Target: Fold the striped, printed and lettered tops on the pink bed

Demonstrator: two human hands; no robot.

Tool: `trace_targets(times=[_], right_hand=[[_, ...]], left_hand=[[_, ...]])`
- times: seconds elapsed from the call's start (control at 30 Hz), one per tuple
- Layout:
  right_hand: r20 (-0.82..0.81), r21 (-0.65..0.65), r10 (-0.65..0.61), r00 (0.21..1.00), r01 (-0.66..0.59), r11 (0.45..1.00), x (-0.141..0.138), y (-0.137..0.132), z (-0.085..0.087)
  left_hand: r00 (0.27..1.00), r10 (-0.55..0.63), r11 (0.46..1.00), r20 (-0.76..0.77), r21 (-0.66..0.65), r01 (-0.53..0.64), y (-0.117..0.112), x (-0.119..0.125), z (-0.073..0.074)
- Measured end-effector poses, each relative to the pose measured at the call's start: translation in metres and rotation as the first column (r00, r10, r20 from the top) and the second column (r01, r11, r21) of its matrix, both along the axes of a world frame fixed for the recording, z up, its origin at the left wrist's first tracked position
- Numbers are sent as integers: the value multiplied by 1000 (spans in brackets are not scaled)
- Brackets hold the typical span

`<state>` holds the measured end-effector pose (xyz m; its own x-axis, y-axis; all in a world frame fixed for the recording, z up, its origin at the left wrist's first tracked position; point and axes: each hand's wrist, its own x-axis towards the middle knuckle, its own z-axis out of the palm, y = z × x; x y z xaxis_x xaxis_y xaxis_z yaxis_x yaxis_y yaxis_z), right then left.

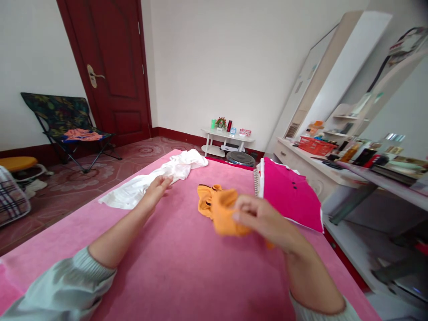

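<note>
My right hand grips a piece of orange clothing, its fingers closed on the right side of the fabric. The cloth is bunched, has dark trim at its far end and is smeared by motion, so what kind of garment it is cannot be told. My left hand is over the near edge of a crumpled white garment, its fingers loosely bent and apart. Whether those fingertips touch the white fabric is unclear. Both pieces are on a pink bed cover.
A magenta garment with white edging lies at the right edge. Beyond stands a dresser holding a red basket and bottles. A small white table is by the far wall, and a folding chair by the door.
</note>
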<state>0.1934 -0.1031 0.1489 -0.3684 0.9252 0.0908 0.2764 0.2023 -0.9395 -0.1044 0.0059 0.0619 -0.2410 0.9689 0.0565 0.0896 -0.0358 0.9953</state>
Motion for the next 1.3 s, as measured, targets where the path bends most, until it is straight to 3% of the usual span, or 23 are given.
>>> trace_targets(times=[0.03, 0.07, 0.1, 0.13, 0.2, 0.23, 0.3, 0.33, 0.37, 0.43, 0.5, 0.57, 0.67, 0.73, 0.77, 0.83, 0.87, 0.93, 0.97, 1.07, 1.13, 1.2, 1.3], right_hand=[[112, -115, 238, 965, -226, 967, -9, -8, 3], [169, -202, 393, 904, -359, 911, -15, -13, 4], [198, -245, 453, 869, -404, 881, -19, -15, 3], [217, -232, 416, 883, -367, 901, -19, -12, -1], [256, -78, 114, 960, -98, 992, -11, 4, -18], [265, 28, -88, 960, 83, 996, -5, 15, -30], [299, 196, -393, 870, 346, 917, 5, 36, -58], [325, 223, -428, 843, 371, 901, 7, 44, -73], [357, 207, -385, 851, 330, 921, 7, 50, -86], [388, 123, -195, 901, 159, 980, -1, 55, -108], [353, 86, -93, 931, 66, 994, -8, 55, -117], [246, 123, -212, 946, 187, 975, -8, 55, -112], [-64, 173, -515, 855, 517, 838, 8, 58, -89], [-237, 162, -599, 765, 640, 751, 18, 59, -73], [-276, 147, -597, 753, 647, 748, 20, 58, -67], [-260, 84, -521, 813, 556, 827, 12, 52, -59], [-232, 34, -444, 866, 463, 886, 4, 47, -56], [-206, -54, -217, 954, 211, 976, -16, 34, -51], [-212, -75, -85, 973, 71, 995, -25, 27, -47], [-237, -61, 258, 937, -280, 958, -40, 9, -34], [-259, -60, 352, 899, -379, 923, -37, 2, -26], [-292, -48, 340, 894, -369, 928, -28, 1, -19], [-328, -18, 197, 924, -214, 977, -11, 8, -16]], left_hand=[[995, -47, 999, -84, -21, 46, -1, 3, -1], [981, -106, 994, -161, -39, 101, -2, 6, -2], [960, -167, 986, -225, -47, 160, -3, 9, -4], [935, -219, 976, -279, -42, 216, -5, 13, -6], [884, -286, 953, -369, -9, 304, -11, 23, -10], [857, -304, 941, -417, 8, 338, -15, 29, -11], [784, -312, 923, -536, 25, 384, -26, 42, -13], [736, -305, 917, -605, 22, 399, -32, 48, -14], [681, -296, 914, -669, 8, 405, -37, 55, -16], [579, -288, 919, -763, -50, 391, -45, 64, -19], [540, -292, 932, -790, -108, 345, -47, 67, -22], [607, -294, 940, -739, -110, 322, -41, 61, -21], [867, -202, 958, -456, 93, 272, -24, 38, -6], [982, -52, 947, -180, 303, 106, -14, 21, 9], [997, 16, 926, -70, 377, 12, -11, 15, 16], [999, 49, 906, 18, 420, -52, -12, 11, 26], [1000, 7, 921, 8, 388, -9, -16, 13, 28], [981, -184, 945, -53, 264, 192, -27, 22, 28], [948, -305, 927, -88, 200, 317, -33, 29, 27], [783, -608, 785, -129, 48, 618, -53, 46, 24], [647, -761, 648, -53, -12, 761, -65, 51, 23], [485, -873, 481, 49, -80, 873, -75, 50, 24], [231, -962, 189, 143, -260, 947, -87, 37, 34]])
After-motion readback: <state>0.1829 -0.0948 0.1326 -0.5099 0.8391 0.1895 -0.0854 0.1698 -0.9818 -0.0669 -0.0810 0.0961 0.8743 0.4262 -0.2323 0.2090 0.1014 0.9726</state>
